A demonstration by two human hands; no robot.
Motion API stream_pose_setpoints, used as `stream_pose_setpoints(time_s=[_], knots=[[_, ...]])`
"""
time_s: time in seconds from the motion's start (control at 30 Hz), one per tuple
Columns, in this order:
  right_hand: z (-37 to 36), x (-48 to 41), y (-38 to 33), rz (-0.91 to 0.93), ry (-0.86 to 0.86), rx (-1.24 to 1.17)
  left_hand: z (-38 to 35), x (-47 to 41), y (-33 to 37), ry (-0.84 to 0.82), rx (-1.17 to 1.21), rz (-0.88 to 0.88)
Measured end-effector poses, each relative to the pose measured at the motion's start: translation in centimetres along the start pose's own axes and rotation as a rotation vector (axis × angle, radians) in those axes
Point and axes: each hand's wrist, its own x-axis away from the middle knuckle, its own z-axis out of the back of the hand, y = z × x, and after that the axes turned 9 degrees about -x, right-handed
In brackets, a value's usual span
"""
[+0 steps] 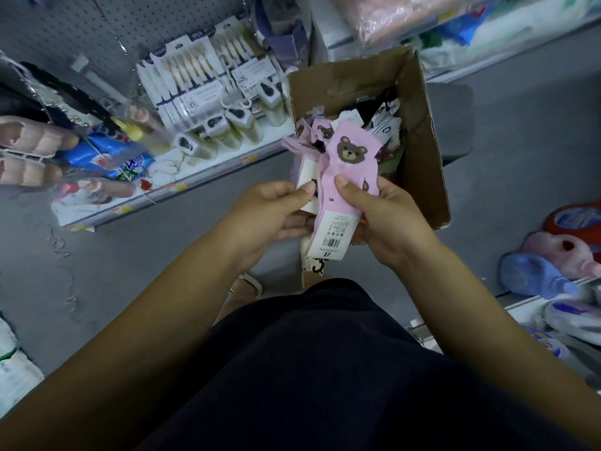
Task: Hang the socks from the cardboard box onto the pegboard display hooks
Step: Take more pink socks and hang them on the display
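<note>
Left hand (276, 209): fingers curled under the bundle with the thumb on top, gripping its left edge, where a white pair lies against the pink one
Right hand (390, 219): wrapped round the right side of the same bundle, thumb pressed flat on the pink fabric
Pink bear socks (346, 157): held between both hands, bear face up, fanning away from the fingers over the box
Barcode card (335, 237): on the end of the bundle nearest the wrists
Cardboard box (426, 151): open, just beyond the hands and slightly right, on the grey floor
Loose socks (385, 125): heaped inside the box, past the fingertips
Pegboard (81, 34): well beyond the left hand, up and to the left
Hanging packs (195, 86): below the pegboard, left of the box
Bottles (546, 265): on a low shelf, well to the right of the right hand
</note>
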Motion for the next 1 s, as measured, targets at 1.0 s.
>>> stream_pose_setpoints(time_s=[1.0], knots=[[-27.0, 9.4, 10.5, 0.396, -0.366, 0.777, 28.5, 18.2, -8.0, 0.288, 0.574, -0.230]])
